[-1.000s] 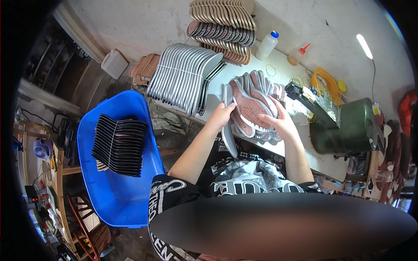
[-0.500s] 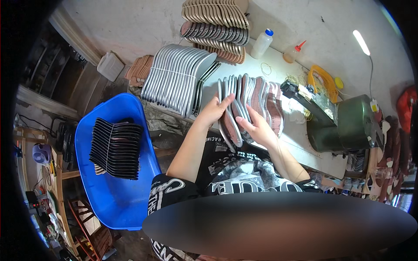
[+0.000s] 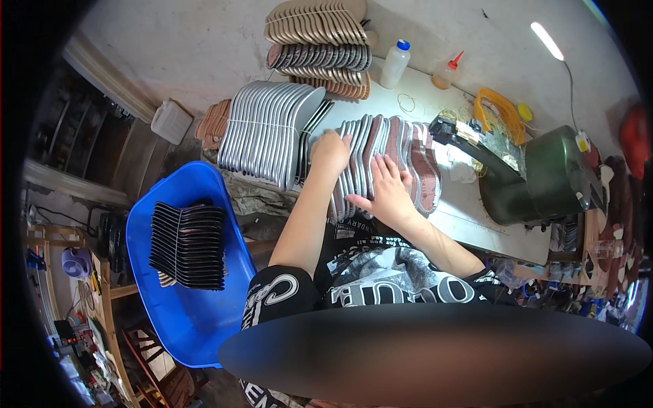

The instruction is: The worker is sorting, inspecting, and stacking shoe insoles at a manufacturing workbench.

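A row of shoe soles with silver edges and reddish-brown faces stands on edge, packed together, on the white table in front of me. My left hand is bent round the left end of this row, thumb toward the soles; its other fingers are partly hidden. Across the middle of the row lies my right hand, open, with fingers spread and thumb pointing left. Left of the row stands a tied bundle of silver-edged soles, with a few dark soles beside it.
A blue tub at my left holds a tied bundle of black soles. More sole bundles stand at the back. Right of the row is a dark green machine with a projecting arm. Bottles and a yellow basket line the wall.
The soles that leaned toward me between my hands now stand in line with the row. My left hand has shifted to the row's left end; the right hand has flattened onto the soles.
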Available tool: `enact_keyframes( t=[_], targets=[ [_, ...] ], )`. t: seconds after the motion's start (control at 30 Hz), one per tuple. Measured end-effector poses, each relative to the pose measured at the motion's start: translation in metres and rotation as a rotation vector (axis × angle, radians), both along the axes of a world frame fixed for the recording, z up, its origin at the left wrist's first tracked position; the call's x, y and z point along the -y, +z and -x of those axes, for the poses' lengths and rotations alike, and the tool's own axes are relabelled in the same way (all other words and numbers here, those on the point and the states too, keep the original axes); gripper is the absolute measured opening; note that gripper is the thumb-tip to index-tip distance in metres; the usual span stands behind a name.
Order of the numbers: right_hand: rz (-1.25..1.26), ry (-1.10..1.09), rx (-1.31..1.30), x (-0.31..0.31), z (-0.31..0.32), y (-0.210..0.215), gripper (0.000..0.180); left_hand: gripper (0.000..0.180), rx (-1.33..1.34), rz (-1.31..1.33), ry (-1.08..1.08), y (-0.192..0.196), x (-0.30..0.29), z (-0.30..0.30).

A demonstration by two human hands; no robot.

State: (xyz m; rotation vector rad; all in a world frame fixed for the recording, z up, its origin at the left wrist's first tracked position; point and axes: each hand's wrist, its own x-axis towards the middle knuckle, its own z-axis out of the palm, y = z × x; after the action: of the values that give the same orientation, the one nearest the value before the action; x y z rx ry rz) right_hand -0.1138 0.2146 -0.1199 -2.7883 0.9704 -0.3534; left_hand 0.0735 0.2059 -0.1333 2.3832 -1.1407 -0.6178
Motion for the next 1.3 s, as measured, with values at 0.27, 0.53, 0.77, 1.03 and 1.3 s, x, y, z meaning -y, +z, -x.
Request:
enact_keyframes(
  t=[0.27,0.53,0.77,1.03,1.3],
  targets=[
    [-0.129,0.095,0.016,0.033,0.004,0.013,0.097,0.127,-0.12,-0.19,-0.204,0.019,0.036,0.021],
    [-0.167,-0.573,0.388,0.069,0.112,-0.035,0.045,0.115,0.018,-0.054,-0.176,0.003,0.039,0.018],
    [-1.085,-0.341,0.559,0.055,0.075,-0.014,0.045,0.102,0.016,-0.1,-0.231,0.014,0.019,0.004],
    [-1.034,-0.286,0.439,0.09,0.048,-0.067,0.076,0.117,-0.086,-0.148,-0.285,0.014,0.001,-0.008],
    [-1.229,-0.341,0.638,0.078,0.03,-0.038,0.082,0.127,-0.05,-0.241,-0.25,0.022,0.023,0.006]
  ],
)
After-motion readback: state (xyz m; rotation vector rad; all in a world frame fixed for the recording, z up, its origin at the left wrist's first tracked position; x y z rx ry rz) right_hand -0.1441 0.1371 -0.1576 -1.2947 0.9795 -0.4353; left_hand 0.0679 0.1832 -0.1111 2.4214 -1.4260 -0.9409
